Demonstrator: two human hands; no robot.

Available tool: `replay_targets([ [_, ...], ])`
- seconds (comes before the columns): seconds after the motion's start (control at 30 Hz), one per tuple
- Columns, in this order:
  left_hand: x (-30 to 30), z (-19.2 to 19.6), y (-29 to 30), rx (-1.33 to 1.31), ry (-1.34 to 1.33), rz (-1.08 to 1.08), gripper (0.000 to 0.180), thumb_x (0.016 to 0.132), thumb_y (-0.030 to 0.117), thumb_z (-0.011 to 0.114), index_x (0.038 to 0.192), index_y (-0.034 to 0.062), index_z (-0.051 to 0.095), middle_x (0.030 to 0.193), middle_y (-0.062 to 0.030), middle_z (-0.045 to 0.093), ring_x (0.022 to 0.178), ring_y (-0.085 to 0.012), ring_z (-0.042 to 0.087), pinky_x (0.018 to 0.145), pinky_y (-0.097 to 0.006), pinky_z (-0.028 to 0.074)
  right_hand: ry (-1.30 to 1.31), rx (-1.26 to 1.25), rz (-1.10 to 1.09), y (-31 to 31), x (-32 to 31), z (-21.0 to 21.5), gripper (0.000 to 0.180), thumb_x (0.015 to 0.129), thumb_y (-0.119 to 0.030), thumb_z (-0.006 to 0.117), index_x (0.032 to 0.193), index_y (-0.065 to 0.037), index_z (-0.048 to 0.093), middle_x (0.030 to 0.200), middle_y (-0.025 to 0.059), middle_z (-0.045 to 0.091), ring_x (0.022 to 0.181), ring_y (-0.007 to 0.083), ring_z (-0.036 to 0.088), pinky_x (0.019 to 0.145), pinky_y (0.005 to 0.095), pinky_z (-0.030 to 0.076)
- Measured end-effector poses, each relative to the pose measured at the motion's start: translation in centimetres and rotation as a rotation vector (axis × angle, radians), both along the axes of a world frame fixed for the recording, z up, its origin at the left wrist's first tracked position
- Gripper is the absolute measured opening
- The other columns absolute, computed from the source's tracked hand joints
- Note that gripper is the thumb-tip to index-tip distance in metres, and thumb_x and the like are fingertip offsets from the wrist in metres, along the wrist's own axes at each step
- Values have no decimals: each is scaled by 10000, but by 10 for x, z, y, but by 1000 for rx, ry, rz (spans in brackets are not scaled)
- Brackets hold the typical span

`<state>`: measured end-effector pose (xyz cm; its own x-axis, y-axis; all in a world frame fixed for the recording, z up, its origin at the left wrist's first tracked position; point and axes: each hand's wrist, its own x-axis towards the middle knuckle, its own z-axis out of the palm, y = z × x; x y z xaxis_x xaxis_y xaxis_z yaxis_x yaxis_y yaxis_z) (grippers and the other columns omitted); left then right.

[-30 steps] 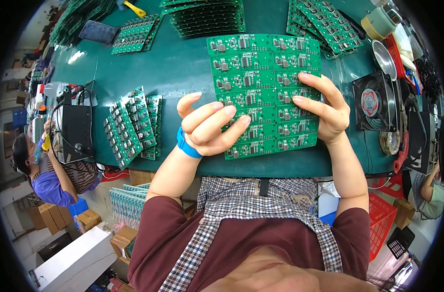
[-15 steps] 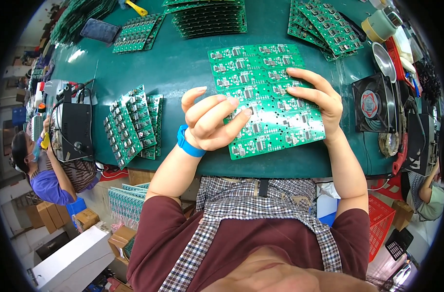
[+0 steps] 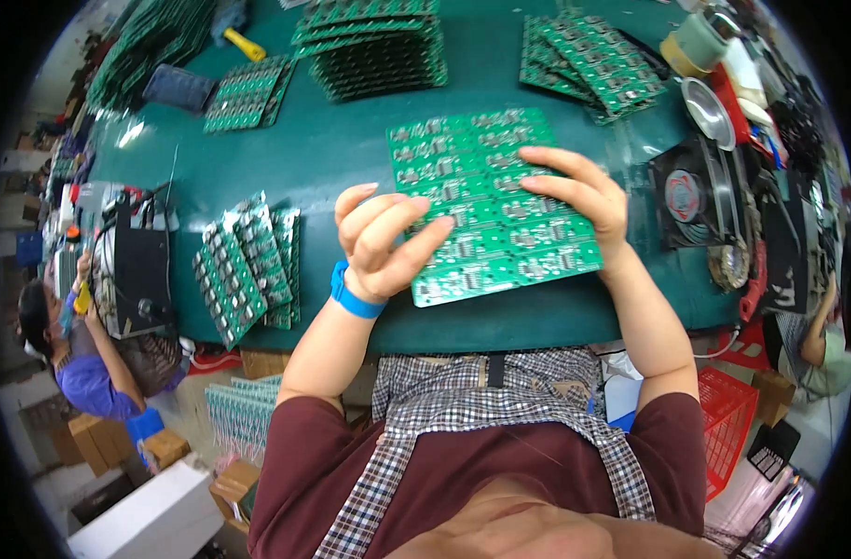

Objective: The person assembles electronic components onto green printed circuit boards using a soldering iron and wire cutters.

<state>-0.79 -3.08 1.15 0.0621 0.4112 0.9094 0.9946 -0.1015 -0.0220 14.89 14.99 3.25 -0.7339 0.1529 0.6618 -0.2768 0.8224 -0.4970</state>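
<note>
A green circuit board panel, covered with repeated rows of small chips and components, is held over the near middle of the table. My left hand, with a blue band on its wrist, pinches its left edge; the thumb and fingertips lie on the top face. From the right, my right hand grips the opposite edge, two fingers stretched over the components and the thumb out of sight. Left of my hands, several smaller board panels lean fanned together on the green table.
Stacks of boards stand at the back middle and back right. A dark phone and a yellow-handled tool lie back left. On the right are a black fan and a metal bowl. A co-worker sits left.
The whole view has shifted slightly, so the table things appear further left. Both hands keep their hold on the panel, and the glare on its face has faded.
</note>
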Motion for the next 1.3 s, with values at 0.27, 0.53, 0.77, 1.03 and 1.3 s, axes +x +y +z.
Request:
replay_targets([
  [0.27,4,-6,29,26,-646,-188,275,561,15,709,798,95,596,919,-93,552,842,-248,514,739,-325,412,7,-121,-208,-6,5,4,302,576,77,652,857,-28,611,879,86,648,764,159,625,626,241,480],
  [0.53,6,-12,31,-47,-1434,-518,324,705,47,703,984,-1,547,939,-49,602,856,-119,546,792,-261,424,-354,-294,-330,-10,-9,57,320,675,-191,731,898,-12,588,625,-1,510,506,55,369,462,217,317],
  [0.77,5,-11,40,-109,-1686,-624,270,741,97,680,972,13,570,901,-28,617,805,-89,555,729,-237,442,-440,-161,-343,11,-25,63,459,662,-258,745,943,36,534,610,-38,406,551,46,335,486,234,312],
  [1.03,-1,-20,51,-288,-1814,-601,563,864,365,507,1262,17,314,1136,-128,473,821,-135,556,602,-227,453,-544,-68,-474,152,-36,113,562,701,-313,701,1136,3,538,1048,87,597,943,137,540,833,257,395],
  [1.3,-22,-41,57,-138,-1668,-276,411,886,268,483,1217,40,399,972,-86,533,692,-111,537,543,-217,440,-1003,-303,-749,242,-35,78,376,680,-286,723,994,-101,628,491,-5,407,379,84,332,339,278,203],
])
